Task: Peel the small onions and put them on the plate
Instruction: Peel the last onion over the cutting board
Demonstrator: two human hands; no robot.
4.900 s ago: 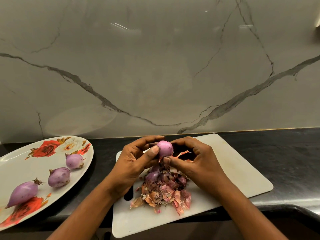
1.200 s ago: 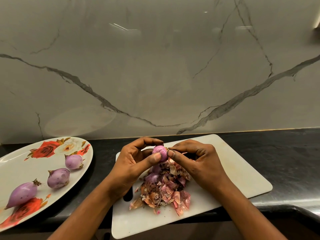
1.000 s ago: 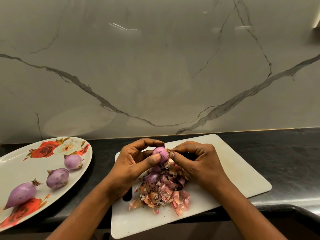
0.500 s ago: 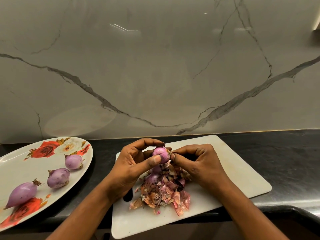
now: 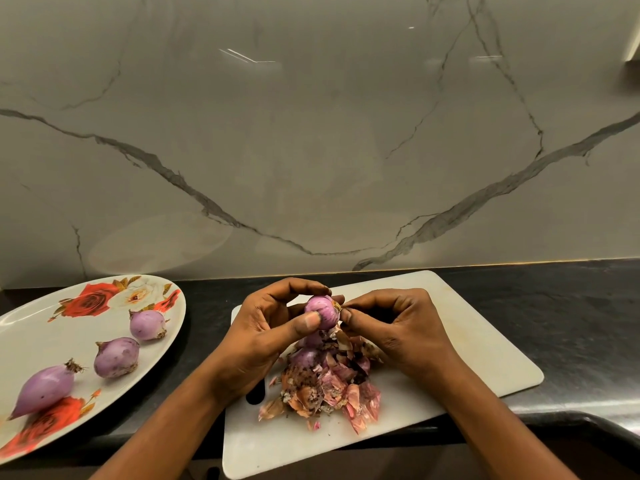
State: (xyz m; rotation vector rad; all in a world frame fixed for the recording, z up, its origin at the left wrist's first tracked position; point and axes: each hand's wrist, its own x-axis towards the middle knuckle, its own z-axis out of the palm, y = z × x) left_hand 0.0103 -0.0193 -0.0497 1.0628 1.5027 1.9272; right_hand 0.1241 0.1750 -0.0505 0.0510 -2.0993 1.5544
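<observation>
Purple onion (image 5: 322,311) gripped by left hand (image 5: 266,337); right hand (image 5: 398,327) pinches its tip

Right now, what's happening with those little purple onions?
Someone is peeling an onion over the cutting board. The left hand holds it while the fingers of the right hand pinch at its end. A pile of skins lies on the board below, and three peeled onions already sit on the flowered plate.
</observation>
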